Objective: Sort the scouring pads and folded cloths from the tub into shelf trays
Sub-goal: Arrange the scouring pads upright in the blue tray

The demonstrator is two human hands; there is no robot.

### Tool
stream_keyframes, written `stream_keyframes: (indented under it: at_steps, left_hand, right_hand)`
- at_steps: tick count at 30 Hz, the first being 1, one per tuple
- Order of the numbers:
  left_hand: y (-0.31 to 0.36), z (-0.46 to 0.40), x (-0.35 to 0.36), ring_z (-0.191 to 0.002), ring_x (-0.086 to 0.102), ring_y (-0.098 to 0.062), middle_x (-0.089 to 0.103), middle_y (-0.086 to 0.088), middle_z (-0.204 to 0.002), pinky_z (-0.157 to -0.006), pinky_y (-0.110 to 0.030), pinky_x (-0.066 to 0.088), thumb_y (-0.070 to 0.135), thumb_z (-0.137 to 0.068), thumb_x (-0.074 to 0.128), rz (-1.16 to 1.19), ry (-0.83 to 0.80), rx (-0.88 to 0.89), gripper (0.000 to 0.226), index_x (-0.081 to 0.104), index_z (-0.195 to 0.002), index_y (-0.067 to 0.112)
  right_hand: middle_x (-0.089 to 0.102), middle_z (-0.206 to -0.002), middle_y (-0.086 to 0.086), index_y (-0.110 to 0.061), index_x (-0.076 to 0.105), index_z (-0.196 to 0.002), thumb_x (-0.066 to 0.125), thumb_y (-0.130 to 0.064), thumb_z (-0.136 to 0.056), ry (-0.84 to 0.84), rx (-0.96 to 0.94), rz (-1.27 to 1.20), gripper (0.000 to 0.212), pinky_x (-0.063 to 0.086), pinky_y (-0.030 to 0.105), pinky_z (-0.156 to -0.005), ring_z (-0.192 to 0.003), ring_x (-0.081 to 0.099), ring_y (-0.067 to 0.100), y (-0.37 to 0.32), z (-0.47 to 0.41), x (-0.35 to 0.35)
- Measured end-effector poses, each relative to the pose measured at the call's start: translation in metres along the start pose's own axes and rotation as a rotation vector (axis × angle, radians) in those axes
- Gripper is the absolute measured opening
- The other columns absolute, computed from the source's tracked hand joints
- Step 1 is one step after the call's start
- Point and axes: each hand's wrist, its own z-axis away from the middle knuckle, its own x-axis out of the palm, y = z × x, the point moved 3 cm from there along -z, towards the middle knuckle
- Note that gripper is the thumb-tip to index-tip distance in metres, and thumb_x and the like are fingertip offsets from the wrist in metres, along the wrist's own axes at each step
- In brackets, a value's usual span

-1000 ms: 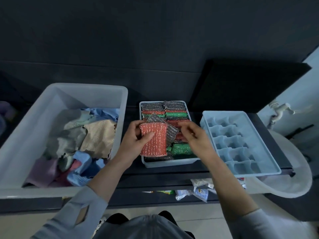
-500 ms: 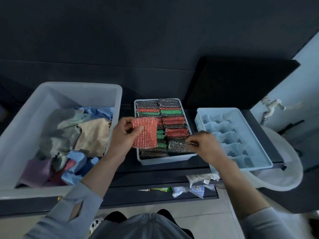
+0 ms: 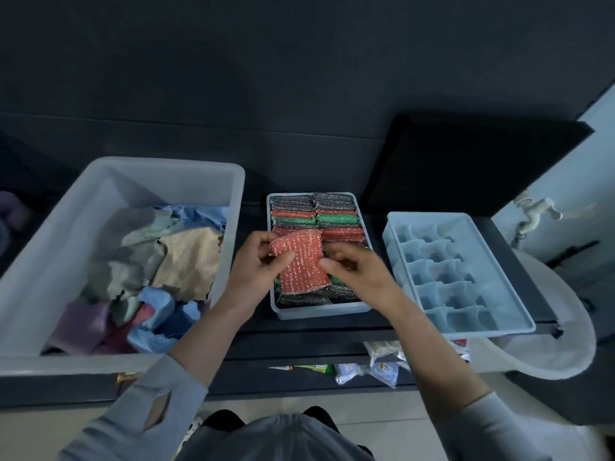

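From the head camera, we have a red scouring pad (image 3: 302,261) held flat above the near half of the small pad tray (image 3: 321,309), which is already packed with rows of red, green and dark glittery pads standing on edge. Our left hand (image 3: 258,266) pinches the pad's upper left corner, thumb on its face and fingers behind. Our right hand (image 3: 354,271) has its fingertips on the pad's right edge; whether they grip or only touch, we cannot tell. We judge the step in hand is slotting this pad into the tray. Next we would need to turn it on edge and press it into a gap among the rows. The tub (image 3: 186,174) to our left holds a loose heap of cloths (image 3: 159,257); the divided tray (image 3: 457,274) to our right is empty.
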Motion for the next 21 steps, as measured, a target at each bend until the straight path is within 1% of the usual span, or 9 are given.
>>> stream_keyframes:
  at_steps: [2,4,7,8,12,15,18,20,21]
  left_hand:
    - [-0.002,0.002,0.008,-0.099,0.068,-0.017,0.069,-0.002,-0.107,-0.083,-0.033,0.057,0.017,-0.085,0.073,-0.030,-0.038,0.017,0.030,0.054,-0.109,0.018]
    - [-0.005,0.003,0.012,-0.102,0.065,-0.009,0.068,0.003,-0.110,-0.088,-0.026,0.054,0.017,-0.084,0.074,-0.131,-0.084,0.063,0.037,0.054,-0.115,0.018]
    - [-0.015,0.007,0.013,-0.107,0.062,-0.002,0.067,0.008,-0.112,-0.095,-0.019,0.048,0.015,-0.083,0.075,-0.406,-0.173,0.195,0.039,0.057,-0.118,0.019]
    - [-0.019,0.010,0.013,-0.107,0.061,-0.002,0.066,0.008,-0.113,-0.097,-0.019,0.047,0.014,-0.083,0.075,-0.514,-0.203,0.255,0.037,0.061,-0.116,0.018]
    - [-0.036,0.021,0.016,-0.108,0.058,-0.005,0.064,0.008,-0.115,-0.094,-0.008,0.037,0.011,-0.084,0.073,-0.795,-0.301,0.427,0.027,0.071,-0.111,0.018]
    - [-0.041,0.021,0.017,-0.103,0.061,-0.011,0.066,0.004,-0.110,-0.094,-0.022,0.048,0.008,-0.081,0.075,-0.878,-0.265,0.505,0.024,0.074,-0.103,0.015]
    - [-0.039,0.020,0.018,-0.096,0.064,-0.015,0.067,0.002,-0.102,-0.086,-0.030,0.055,0.007,-0.075,0.080,-0.913,-0.223,0.536,0.022,0.076,-0.095,0.015]
    - [-0.038,0.019,0.019,-0.094,0.065,-0.017,0.068,0.001,-0.099,-0.085,-0.033,0.055,0.005,-0.073,0.080,-0.912,-0.214,0.531,0.021,0.076,-0.091,0.014]
    - [-0.039,0.020,0.019,-0.094,0.065,-0.018,0.068,0.001,-0.099,-0.084,-0.034,0.056,0.005,-0.073,0.080,-0.909,-0.214,0.525,0.020,0.076,-0.091,0.014]
  right_hand:
    - [0.069,-0.085,-0.017,-0.033,0.069,-0.088,0.072,-0.031,-0.086,-0.082,0.011,-0.124,0.004,0.048,0.018,-0.081,-0.083,0.063,-0.002,-0.005,0.003,0.004]
    - [0.068,-0.077,-0.016,-0.036,0.065,-0.073,0.072,-0.024,-0.087,-0.015,0.026,-0.145,0.019,0.048,0.017,-0.069,-0.068,0.060,-0.003,-0.001,0.006,-0.004]
    - [0.072,-0.084,-0.005,-0.020,0.069,-0.086,0.073,-0.020,-0.086,0.130,0.077,-0.095,0.004,0.049,0.021,-0.061,-0.060,0.062,0.002,0.016,0.015,-0.035]
    - [0.072,-0.082,-0.003,-0.015,0.069,-0.086,0.074,-0.018,-0.085,0.159,0.080,-0.085,0.005,0.050,0.021,-0.062,-0.059,0.064,0.003,0.022,0.018,-0.044]
    - [0.072,-0.074,-0.006,-0.018,0.076,-0.083,0.079,-0.018,-0.080,0.174,-0.026,0.314,0.005,0.051,0.022,-0.066,-0.068,0.066,0.012,0.032,0.029,-0.055]
    - [0.072,-0.080,-0.004,-0.018,0.077,-0.089,0.075,-0.021,-0.084,0.131,-0.116,0.668,0.006,0.049,0.025,-0.071,-0.072,0.065,0.016,0.035,0.028,-0.041]
    - [0.069,-0.088,-0.001,-0.019,0.073,-0.092,0.068,-0.008,-0.085,0.036,-0.184,1.012,0.014,0.054,0.031,-0.077,-0.087,0.063,0.020,0.037,0.021,-0.015]
    - [0.068,-0.091,0.002,-0.017,0.071,-0.097,0.065,0.003,-0.082,-0.044,-0.163,1.099,0.025,0.055,0.035,-0.079,-0.089,0.061,0.021,0.041,0.014,0.002]
    - [0.069,-0.095,0.003,-0.016,0.071,-0.099,0.065,0.001,-0.084,-0.069,-0.136,1.072,0.024,0.054,0.035,-0.082,-0.091,0.062,0.021,0.042,0.010,0.003]
